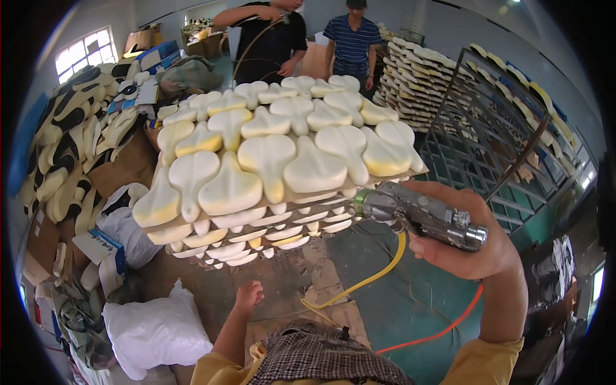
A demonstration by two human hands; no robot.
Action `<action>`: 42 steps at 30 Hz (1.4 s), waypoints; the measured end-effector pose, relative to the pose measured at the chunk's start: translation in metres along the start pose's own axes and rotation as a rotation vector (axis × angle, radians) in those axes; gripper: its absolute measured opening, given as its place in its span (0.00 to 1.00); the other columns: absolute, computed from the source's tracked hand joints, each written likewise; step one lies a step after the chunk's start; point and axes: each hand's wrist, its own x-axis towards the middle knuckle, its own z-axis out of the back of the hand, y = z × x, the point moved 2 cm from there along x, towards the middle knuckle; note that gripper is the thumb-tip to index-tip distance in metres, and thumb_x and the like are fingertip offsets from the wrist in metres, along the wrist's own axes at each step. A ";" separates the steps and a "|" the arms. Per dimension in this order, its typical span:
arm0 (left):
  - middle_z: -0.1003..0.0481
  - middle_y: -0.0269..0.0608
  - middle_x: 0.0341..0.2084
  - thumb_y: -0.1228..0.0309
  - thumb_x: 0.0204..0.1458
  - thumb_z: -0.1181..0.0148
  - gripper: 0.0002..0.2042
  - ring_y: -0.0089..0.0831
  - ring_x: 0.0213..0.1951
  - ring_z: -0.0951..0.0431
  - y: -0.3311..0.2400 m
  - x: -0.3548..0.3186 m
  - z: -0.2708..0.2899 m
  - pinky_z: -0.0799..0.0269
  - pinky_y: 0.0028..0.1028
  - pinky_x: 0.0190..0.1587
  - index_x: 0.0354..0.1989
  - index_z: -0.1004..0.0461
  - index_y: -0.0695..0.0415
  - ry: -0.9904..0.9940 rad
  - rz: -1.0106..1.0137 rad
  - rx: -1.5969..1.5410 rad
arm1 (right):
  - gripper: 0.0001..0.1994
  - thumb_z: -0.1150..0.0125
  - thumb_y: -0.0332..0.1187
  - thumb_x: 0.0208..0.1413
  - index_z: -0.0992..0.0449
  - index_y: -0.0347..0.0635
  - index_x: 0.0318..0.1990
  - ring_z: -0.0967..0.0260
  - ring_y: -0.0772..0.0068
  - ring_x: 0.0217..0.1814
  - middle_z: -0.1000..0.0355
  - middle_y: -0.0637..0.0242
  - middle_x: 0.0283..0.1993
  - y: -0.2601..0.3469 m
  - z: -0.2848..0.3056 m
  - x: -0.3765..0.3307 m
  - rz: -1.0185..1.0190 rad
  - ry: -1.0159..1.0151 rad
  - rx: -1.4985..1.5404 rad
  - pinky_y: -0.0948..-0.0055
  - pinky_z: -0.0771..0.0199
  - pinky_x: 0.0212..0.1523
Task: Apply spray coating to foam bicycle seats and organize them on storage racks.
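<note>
My right hand is wrapped round a worn metal spray gun with a green ring near its front end. The gun points left, toward the near right corner of a stack of saddle-shaped foam pads. The pads are white with yellow patches and lie in rows on a thin board, with more layers of pads below. Low in front of the stack hangs my left hand, fingers curled in, nothing visible in it. A yellow hose curves down below the gun.
Two people stand behind the stack; one in black raises a tool with a hose. Metal racks and another pad stack stand at right. Loose pads pile up left, near a white sack. An orange hose crosses the floor.
</note>
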 end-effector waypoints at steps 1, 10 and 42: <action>0.25 0.38 0.33 0.62 0.53 0.46 0.11 0.30 0.27 0.24 -0.015 0.004 -0.016 0.29 0.27 0.28 0.38 0.27 0.55 0.010 0.003 0.013 | 0.29 0.37 0.24 0.44 0.37 0.27 0.56 0.31 0.77 0.30 0.27 0.59 0.34 -0.002 0.015 -0.010 -0.060 0.067 -0.012 0.79 0.31 0.30; 0.28 0.43 0.42 0.63 0.54 0.48 0.19 0.35 0.34 0.23 -0.138 0.050 -0.112 0.28 0.32 0.37 0.52 0.36 0.56 0.015 -0.137 -0.477 | 0.28 0.40 0.23 0.44 0.36 0.36 0.57 0.27 0.70 0.34 0.26 0.56 0.35 -0.116 0.110 -0.164 -0.488 -0.014 -0.152 0.73 0.30 0.37; 0.28 0.45 0.41 0.75 0.50 0.56 0.14 0.40 0.45 0.28 -0.288 0.190 -0.171 0.28 0.38 0.52 0.44 0.33 0.67 -0.292 -0.361 -1.042 | 0.26 0.44 0.37 0.42 0.32 0.52 0.54 0.30 0.48 0.45 0.27 0.51 0.42 -0.465 0.214 -0.250 -1.222 -0.291 -0.378 0.57 0.30 0.46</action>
